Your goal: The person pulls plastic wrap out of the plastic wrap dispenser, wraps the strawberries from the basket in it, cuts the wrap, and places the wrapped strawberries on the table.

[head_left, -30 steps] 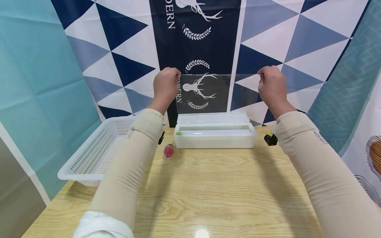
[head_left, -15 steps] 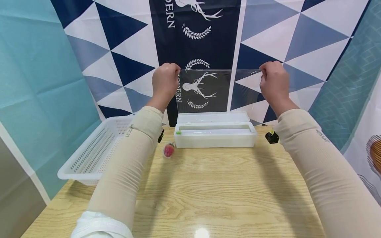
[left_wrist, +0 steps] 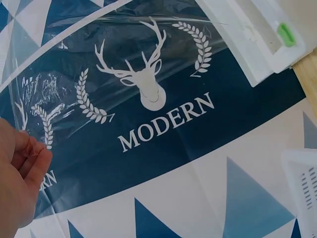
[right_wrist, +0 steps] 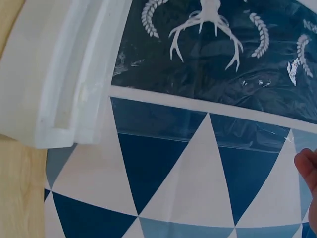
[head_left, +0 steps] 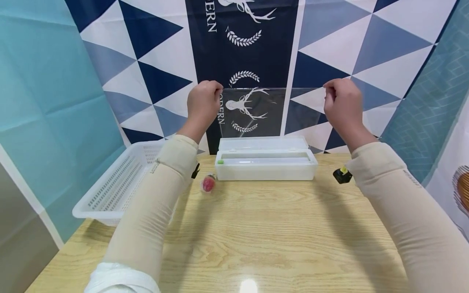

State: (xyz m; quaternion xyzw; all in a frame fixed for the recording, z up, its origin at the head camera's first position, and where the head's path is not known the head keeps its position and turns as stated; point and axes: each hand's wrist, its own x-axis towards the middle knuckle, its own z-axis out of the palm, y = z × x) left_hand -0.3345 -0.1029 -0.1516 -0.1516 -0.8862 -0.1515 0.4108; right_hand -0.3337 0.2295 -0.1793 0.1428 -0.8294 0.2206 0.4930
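A sheet of clear plastic wrap rises from an open white wrap dispenser box at the table's back. My left hand pinches the film's upper left corner; in the left wrist view the thumb and fingers close on bunched, shiny film. My right hand pinches at the upper right corner, fingers bent. In the right wrist view only its fingertips show at the edge, close to the film's corner. The box lid stands tilted back, and a green slider sits at the left of its slot.
A white perforated basket stands to the left, partly behind my left forearm. A small red item that looks covered in clear film lies just left of the box. A patterned curtain hangs close behind the table.
Both hands rose with the film, then dipped a little. My right hand has shifted to the right, away from the left one. The box and the red item stay in place.
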